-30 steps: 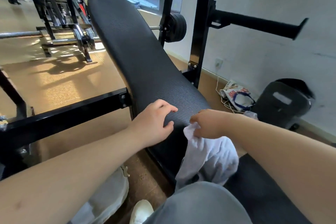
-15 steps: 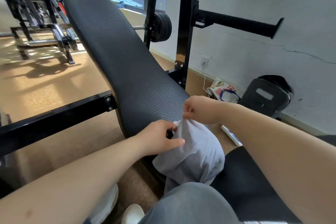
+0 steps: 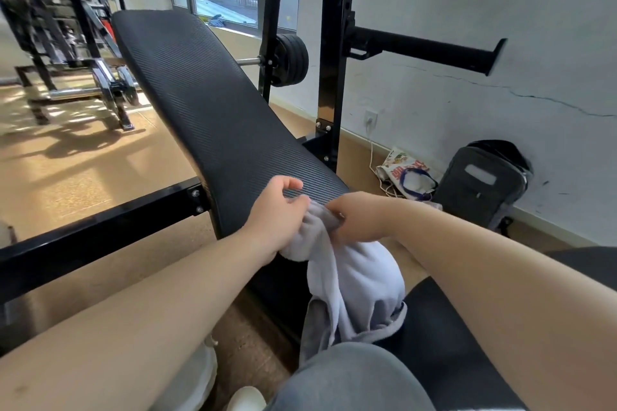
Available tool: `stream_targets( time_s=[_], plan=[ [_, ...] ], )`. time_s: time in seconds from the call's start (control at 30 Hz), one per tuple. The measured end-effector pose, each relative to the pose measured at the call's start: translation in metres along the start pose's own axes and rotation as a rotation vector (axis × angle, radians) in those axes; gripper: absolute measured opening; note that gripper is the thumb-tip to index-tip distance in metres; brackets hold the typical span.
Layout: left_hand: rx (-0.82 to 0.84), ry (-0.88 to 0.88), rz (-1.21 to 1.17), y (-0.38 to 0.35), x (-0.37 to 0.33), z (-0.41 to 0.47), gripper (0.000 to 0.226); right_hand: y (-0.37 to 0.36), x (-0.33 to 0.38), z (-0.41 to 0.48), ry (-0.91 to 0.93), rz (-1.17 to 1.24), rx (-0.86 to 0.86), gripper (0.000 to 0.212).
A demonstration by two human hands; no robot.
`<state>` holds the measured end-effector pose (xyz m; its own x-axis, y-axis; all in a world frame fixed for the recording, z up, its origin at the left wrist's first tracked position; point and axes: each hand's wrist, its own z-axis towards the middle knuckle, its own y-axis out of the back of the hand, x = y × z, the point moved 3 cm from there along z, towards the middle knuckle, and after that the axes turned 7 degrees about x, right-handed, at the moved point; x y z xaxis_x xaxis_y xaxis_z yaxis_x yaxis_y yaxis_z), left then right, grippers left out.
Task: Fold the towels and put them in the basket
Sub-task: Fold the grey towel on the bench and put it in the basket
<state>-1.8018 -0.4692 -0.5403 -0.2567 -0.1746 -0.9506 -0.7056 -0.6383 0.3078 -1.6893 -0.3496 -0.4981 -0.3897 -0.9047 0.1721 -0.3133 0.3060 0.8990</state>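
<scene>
White towel [image 3: 354, 274] pinched at top by left hand [image 3: 278, 215], right hand [image 3: 359, 217].

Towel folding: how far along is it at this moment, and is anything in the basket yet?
Done: nothing visibly folded. In hand: the left hand and right hand pinch the top edge of one white towel, which hangs bunched in front of the black bench. Left: folding it and putting it in a basket, which is not in view.

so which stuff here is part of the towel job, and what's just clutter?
Job:
towel, bunched and hanging, pinched at its top edge by left hand and right hand
No basket clearly in view.

Clutter:
bench pad
backpack
printed bag
weight plate
barbell
</scene>
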Motion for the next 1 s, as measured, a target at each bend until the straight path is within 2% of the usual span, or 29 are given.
stream_targets(
  time_s=[0.13,0.2,0.33,0.47,0.57,0.63,0.73,0.8,0.83,0.9,0.93,1.0],
  plan=[
    [0.068,-0.074,-0.147,0.003,-0.002,0.002,0.027,0.017,-0.002,0.001,-0.032,0.072,-0.127,0.023],
    [0.168,-0.085,-0.150,0.002,0.002,-0.003,0.045,0.024,-0.006,0.001,-0.054,0.100,-0.186,0.022],
    [0.296,-0.083,0.052,-0.007,0.006,-0.014,0.085,0.039,-0.014,0.002,-0.127,0.135,-0.383,0.023],
    [0.330,-0.119,0.104,-0.015,0.002,-0.017,0.103,0.055,-0.024,-0.005,-0.179,0.244,-0.593,0.026],
    [0.394,-0.162,0.243,-0.025,-0.002,-0.019,0.112,0.066,-0.029,-0.013,-0.180,0.299,-0.766,0.028],
    [0.354,-0.202,0.292,-0.030,-0.003,-0.020,0.094,0.074,-0.029,-0.018,-0.153,0.397,-0.862,0.025],
    [0.223,-0.240,0.256,-0.031,0.000,-0.016,0.036,0.082,-0.023,-0.025,-0.130,0.561,-0.974,0.027],
    [0.135,-0.190,0.250,-0.028,0.002,-0.013,0.012,0.080,-0.017,-0.021,-0.108,0.645,-0.839,0.025],
    [0.097,-0.153,0.238,-0.024,0.003,-0.011,0.007,0.075,-0.013,-0.018,-0.098,0.682,-0.709,0.023],
    [0.063,-0.097,0.202,-0.018,0.006,-0.006,0.011,0.066,-0.007,-0.013,-0.095,0.707,-0.500,0.030],
    [0.046,-0.081,0.196,-0.014,0.007,-0.004,0.010,0.065,-0.007,-0.011,-0.089,0.712,-0.471,0.032],
    [-0.023,-0.059,0.187,-0.003,0.005,-0.001,0.010,0.070,-0.007,-0.012,-0.043,0.763,-0.523,0.029]
  ],
)
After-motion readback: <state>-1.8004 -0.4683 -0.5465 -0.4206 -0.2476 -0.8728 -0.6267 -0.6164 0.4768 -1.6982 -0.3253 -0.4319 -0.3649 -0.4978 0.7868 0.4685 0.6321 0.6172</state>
